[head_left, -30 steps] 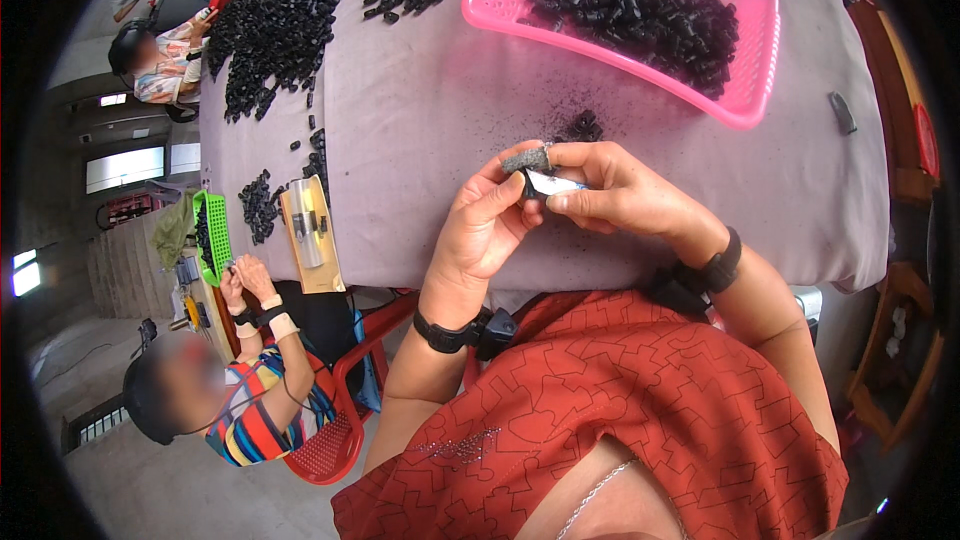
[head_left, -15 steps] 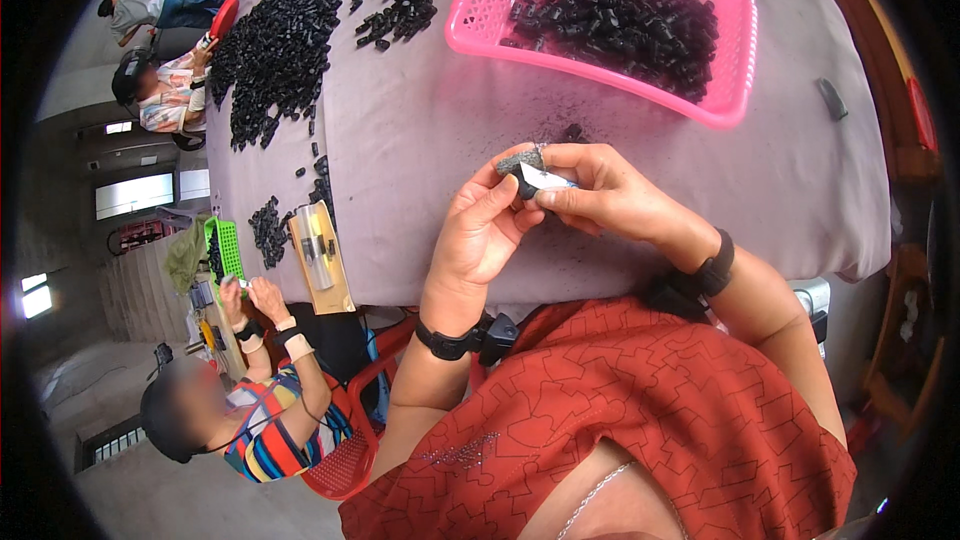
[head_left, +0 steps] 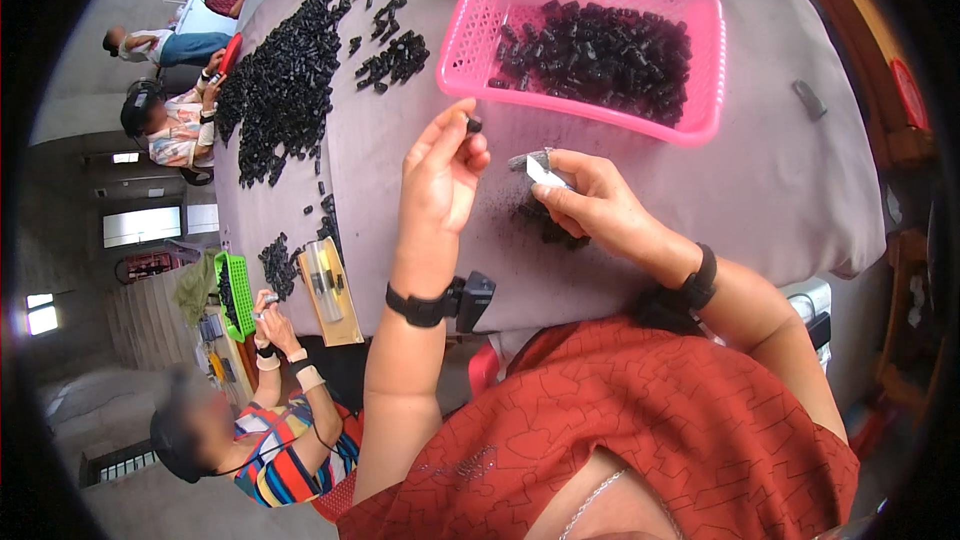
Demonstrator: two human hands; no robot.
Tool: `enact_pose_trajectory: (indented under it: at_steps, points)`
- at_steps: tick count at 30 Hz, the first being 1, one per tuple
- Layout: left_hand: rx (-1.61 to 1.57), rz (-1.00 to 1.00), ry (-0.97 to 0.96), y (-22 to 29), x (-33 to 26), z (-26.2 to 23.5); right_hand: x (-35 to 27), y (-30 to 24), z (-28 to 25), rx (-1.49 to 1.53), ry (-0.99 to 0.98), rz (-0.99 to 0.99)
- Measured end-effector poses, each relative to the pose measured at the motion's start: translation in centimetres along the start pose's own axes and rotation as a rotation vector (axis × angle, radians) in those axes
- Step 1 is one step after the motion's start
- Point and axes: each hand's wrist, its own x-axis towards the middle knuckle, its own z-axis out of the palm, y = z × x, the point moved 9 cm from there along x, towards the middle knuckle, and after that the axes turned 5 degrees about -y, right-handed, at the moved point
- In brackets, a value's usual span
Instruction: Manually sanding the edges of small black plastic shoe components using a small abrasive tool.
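My left hand [head_left: 445, 165] is raised just in front of the pink basket [head_left: 585, 120], its thumb and fingers pinching one small black cylindrical part [head_left: 473, 126]. To its right, my right hand [head_left: 605, 202] grips a white, pointed, flat tool [head_left: 546, 174] between thumb and forefinger. A dark grey, rough-looking piece [head_left: 524, 161] lies against the tool at the fingertips; what it is I cannot tell. Many black cylindrical parts [head_left: 610, 55] fill the bottom of the basket. Under my right hand, black bits [head_left: 540, 218] are scattered on the grey cloth.
A large heap of black parts [head_left: 285, 90] spreads over the cloth-covered table at left, with smaller clusters nearer. A yellow tray [head_left: 332, 300] holds a clear tube. A grey piece [head_left: 810, 100] lies at right. A co-worker's hands [head_left: 275, 325] work beside a green basket [head_left: 236, 292].
My left hand has parted from the right and moved up and left with the black part. My right hand keeps the white tool. The view has shifted, and more of the far green basket shows.
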Motion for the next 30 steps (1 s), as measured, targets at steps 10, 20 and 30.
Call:
enact_pose_trajectory:
  at_steps: [10, 20, 30]
  points:
    - [0.239, 0.091, -0.026, 0.4, 2.9, 4.1, -0.4, -1.8, -2.0, 0.174, 0.187, -0.18]
    - [0.898, -0.09, 0.064, -4.5, -4.9, -0.3, 0.0, -1.0, -1.7, 0.115, 0.157, -0.16]
    - [1.404, 0.118, -0.06, -4.2, -6.3, 2.7, 0.0, -0.3, -1.0, 0.036, 0.098, -0.117]
